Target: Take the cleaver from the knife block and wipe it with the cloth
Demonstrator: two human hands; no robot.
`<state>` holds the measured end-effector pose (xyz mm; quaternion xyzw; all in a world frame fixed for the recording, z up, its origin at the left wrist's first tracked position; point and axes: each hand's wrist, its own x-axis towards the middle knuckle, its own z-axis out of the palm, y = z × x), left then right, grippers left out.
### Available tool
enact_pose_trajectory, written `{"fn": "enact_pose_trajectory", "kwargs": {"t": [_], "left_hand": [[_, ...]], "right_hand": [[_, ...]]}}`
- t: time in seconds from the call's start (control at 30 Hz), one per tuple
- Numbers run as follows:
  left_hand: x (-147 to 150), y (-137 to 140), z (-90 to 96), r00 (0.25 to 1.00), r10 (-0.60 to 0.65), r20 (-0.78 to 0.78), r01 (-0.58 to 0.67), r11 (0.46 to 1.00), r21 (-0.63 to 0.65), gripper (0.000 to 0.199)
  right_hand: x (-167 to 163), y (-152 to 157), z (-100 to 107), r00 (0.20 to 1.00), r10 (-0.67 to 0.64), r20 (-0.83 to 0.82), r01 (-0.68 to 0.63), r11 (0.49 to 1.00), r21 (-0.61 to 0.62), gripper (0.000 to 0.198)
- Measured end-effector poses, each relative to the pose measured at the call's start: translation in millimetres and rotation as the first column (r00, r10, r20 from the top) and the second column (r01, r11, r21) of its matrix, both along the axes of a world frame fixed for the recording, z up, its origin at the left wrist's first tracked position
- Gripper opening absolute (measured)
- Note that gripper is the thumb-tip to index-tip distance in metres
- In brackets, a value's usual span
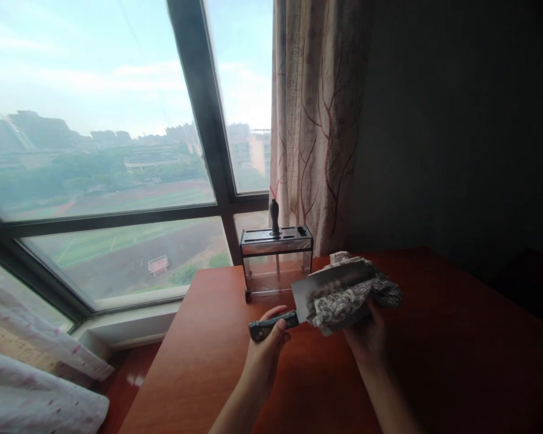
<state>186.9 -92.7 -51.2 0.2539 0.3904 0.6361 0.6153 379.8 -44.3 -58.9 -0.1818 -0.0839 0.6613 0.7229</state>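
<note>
My left hand [268, 346] is closed around the black riveted handle of a cleaver [302, 295], its wide blade pointing right. A grey-and-white mottled cloth [339, 304] is folded about the blade, with part of the metal showing above and to the left of it. From the right, my right hand [368, 331] grips the cloth from below against the blade; some of its fingers are hidden behind the cloth. Both hands hold the cleaver above the table. Just behind it stands a clear-sided knife block [276, 241] with one dark-handled tool [274, 217] upright in its top.
The reddish-brown wooden table [199, 361] spreads beneath my hands. A large window [117, 163] fills the left side, with a patterned curtain [317, 120] beside it. Another curtain [36, 392] hangs at lower left, and a dark wall [457, 132] stands at right.
</note>
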Motion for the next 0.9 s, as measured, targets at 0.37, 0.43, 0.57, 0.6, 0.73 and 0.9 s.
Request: {"fn": "enact_pose_trajectory", "kwargs": {"t": [0.37,0.43,0.57,0.6,0.73,0.9], "left_hand": [[5.4,0.6,-10.3,0.999,-0.034,-0.007,0.035,0.998,0.06,0.043],[4.1,1.5,-11.6,0.999,-0.029,-0.044,0.033,0.995,0.094,0.041],[1.9,2.7,-13.4,0.995,-0.018,-0.097,0.033,0.987,0.155,0.035],[1.7,2.8,-13.0,0.994,-0.021,-0.104,0.038,0.986,0.163,0.035],[0.2,3.9,-8.4,0.991,-0.024,-0.131,0.043,0.989,0.141,0.033],[-2.8,4.3,-1.6,0.99,-0.03,-0.136,0.042,0.995,0.088,0.036]], "right_hand": [[-34.6,-9.5,-9.4,0.966,0.233,0.109,-0.237,0.971,0.022,0.03],[-42.6,-13.4,-9.3,0.955,0.268,0.125,-0.274,0.961,0.04,0.029],[-52.0,-16.7,-11.8,0.944,0.299,0.141,-0.309,0.949,0.061,0.027],[-52.7,-16.4,-12.7,0.942,0.296,0.156,-0.308,0.95,0.058,0.027],[-52.4,-13.0,-14.3,0.941,0.233,0.244,-0.241,0.971,0.001,0.031],[-46.7,-6.7,-16.3,0.946,0.181,0.268,-0.175,0.983,-0.046,0.038]]}}
